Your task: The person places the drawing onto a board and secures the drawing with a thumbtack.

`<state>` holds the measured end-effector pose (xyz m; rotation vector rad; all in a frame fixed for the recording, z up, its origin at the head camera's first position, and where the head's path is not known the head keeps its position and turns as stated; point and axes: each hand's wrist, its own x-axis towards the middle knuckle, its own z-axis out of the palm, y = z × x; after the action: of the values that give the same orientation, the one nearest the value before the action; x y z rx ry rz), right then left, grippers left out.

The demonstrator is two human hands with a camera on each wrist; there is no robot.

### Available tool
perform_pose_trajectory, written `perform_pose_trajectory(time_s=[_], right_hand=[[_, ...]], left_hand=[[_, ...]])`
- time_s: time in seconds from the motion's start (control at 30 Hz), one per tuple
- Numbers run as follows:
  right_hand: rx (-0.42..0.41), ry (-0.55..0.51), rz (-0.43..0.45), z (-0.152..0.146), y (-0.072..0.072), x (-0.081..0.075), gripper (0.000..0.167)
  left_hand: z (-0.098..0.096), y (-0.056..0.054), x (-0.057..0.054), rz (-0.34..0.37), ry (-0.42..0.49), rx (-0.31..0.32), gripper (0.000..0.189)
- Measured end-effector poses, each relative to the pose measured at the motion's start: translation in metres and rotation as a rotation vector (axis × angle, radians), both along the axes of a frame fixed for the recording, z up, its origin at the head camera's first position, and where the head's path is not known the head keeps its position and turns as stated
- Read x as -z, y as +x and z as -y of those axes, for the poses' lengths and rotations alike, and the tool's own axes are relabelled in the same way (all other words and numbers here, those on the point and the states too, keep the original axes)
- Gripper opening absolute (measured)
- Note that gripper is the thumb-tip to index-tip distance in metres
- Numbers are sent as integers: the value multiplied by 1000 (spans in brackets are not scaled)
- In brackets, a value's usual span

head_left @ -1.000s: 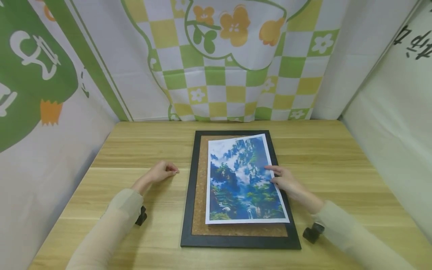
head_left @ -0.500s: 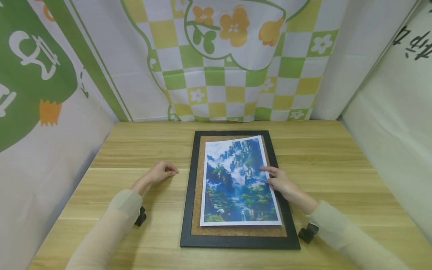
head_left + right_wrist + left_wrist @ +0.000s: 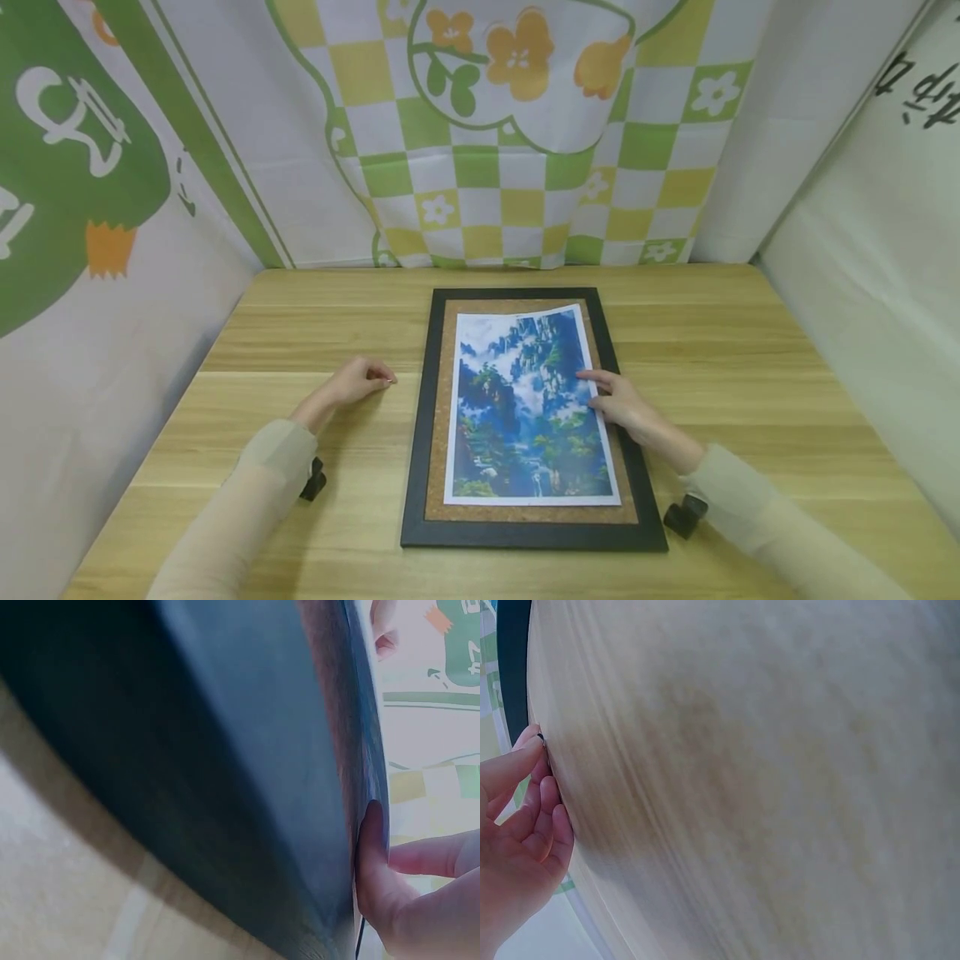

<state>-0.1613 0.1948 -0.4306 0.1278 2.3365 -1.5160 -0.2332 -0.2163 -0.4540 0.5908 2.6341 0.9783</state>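
Observation:
A printed landscape picture (image 3: 525,433) with a white border lies on the cork board (image 3: 547,513), inside its black frame (image 3: 532,537). At the picture's right edge, my right hand (image 3: 626,410) rests with thumb and finger extended on the paper; the right wrist view shows the thumb (image 3: 373,847) against it. Left of the frame, my left hand (image 3: 360,382) is low over the table, pinching a tiny pin-like object (image 3: 541,737) between thumb and forefinger. Most of that object is hidden by the fingertips, so its exact kind is unclear.
The board lies on a wood-grain table (image 3: 735,350). A checked green, yellow and white cloth (image 3: 480,192) hangs behind the table's far edge, with printed cloths on both sides. A small black device (image 3: 686,515) is strapped at each wrist.
The picture has slid left and slightly toward me, and now lies straighter on the cork. My right hand has shifted left with it. My left hand has stayed in place.

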Motion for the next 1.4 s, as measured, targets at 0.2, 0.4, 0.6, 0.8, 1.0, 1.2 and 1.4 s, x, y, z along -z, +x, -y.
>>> perform_pose_trajectory(time_s=[0.2, 0.4, 0.6, 0.8, 1.0, 1.2, 1.4], right_hand=[[-23, 38, -19, 0, 0, 0, 46], [-32, 66, -29, 0, -1, 0, 46], [-36, 65, -36, -1, 0, 0, 45], [-38, 53, -42, -1, 1, 0, 46], [-52, 122, -174, -5, 3, -2, 43], [-89, 293, -437, -15, 5, -2, 37], [-224, 357, -587, -21, 5, -2, 35]], left_hand=[[0, -1, 1, -13, -3, 6, 13], [0, -1, 2, -13, 3, 6, 13], [0, -1, 2, -8, 5, 4, 14], [0, 0, 2, 0, 7, 0, 14], [0, -2, 2, -9, -2, 4, 14], [-1, -1, 1, -2, -4, 0, 13], [0, 0, 0, 27, 9, -6, 13]])
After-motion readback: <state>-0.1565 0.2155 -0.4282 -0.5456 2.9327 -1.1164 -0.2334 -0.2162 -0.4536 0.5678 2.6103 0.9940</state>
